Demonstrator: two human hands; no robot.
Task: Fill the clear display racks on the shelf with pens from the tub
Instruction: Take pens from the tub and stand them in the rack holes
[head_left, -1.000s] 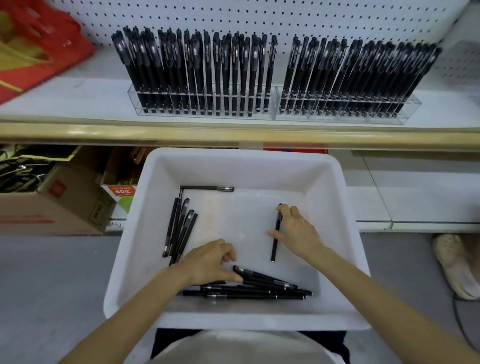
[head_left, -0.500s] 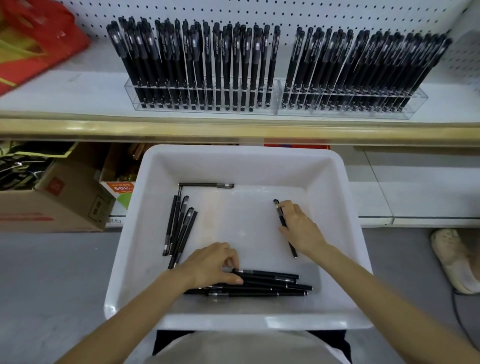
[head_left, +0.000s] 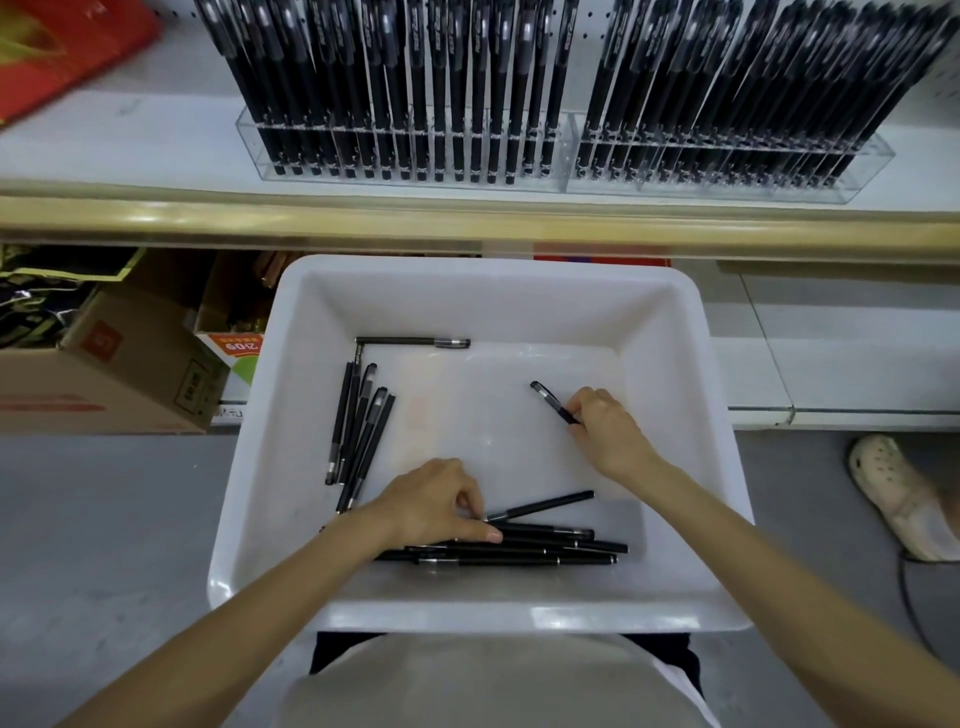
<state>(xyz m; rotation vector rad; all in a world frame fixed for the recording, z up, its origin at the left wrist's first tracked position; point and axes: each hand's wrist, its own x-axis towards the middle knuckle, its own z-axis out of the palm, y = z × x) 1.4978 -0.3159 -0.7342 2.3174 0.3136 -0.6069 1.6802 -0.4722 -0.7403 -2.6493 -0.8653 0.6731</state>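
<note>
Right hand (head_left: 608, 436) pinches one pen (head_left: 551, 400) mid-right in the white tub (head_left: 509, 280), the pen's lower end hidden by fingers. Left hand (head_left: 436, 501) curls over the lower pen pile (head_left: 550, 551); I cannot tell whether it grips any. Full racks (head_left: 550, 182) stand along the top of the frame, caps cut off.

Both hands are in the tub (head_left: 483, 280). A pile of pens (head_left: 545, 551) lies under the left hand (head_left: 436, 504) and to its right. A bunch of pens (head_left: 358, 426) lies left of that hand. A pen (head_left: 553, 402) sticks out to the left of the right hand (head_left: 608, 431). Behind both hands, racks (head_left: 566, 156) stand on the shelf (head_left: 130, 140).
</note>
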